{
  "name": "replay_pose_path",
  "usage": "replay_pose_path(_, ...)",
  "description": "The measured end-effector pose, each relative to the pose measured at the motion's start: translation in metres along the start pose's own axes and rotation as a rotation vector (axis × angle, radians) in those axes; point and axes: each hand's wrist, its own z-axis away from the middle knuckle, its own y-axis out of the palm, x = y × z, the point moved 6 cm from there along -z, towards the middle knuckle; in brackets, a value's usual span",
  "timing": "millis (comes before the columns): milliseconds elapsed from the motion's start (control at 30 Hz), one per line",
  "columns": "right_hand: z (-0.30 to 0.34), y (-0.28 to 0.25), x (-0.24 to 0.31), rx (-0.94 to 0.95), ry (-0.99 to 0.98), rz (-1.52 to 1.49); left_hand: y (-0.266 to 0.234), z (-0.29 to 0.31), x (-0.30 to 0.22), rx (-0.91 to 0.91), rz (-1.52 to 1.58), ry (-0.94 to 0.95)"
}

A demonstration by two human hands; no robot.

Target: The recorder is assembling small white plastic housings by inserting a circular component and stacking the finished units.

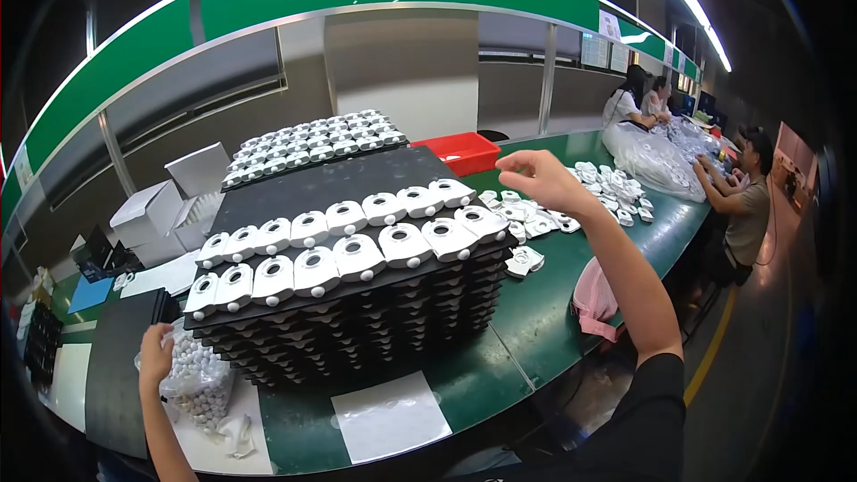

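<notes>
My right hand (543,177) hovers above the loose white plastic parts (536,221) on the right of the bench. Its fingers are loosely bent, thumb apart from them, and nothing shows between them. At lower left, my left hand (156,355) is at the edge of a clear plastic bag of small white balls (201,384). Those fingers are curled together; what they may hold is hidden. Between my hands stands a tall stack of black trays (357,339). Two rows of white housings (348,256), each with a round hole and a white ball at its near end, lie on the top tray.
Behind it is another tray stack of white housings (312,145), beside a red bin (460,153). White boxes (147,214) stand left. A white sheet (391,417) lies in front, a pink pouch (595,299) at right. Several people sit farther along the bench.
</notes>
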Motion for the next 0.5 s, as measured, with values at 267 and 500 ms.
replay_pose_path(267,0.017,0.052,0.055,0.188,-0.419,0.309,-0.058,-0.022,-0.170,-0.057,0.236,0.147)
replay_pose_path(500,0.009,0.104,0.068,0.473,-0.472,0.480,-0.012,-0.044,-0.243,0.391,-0.090,0.392)
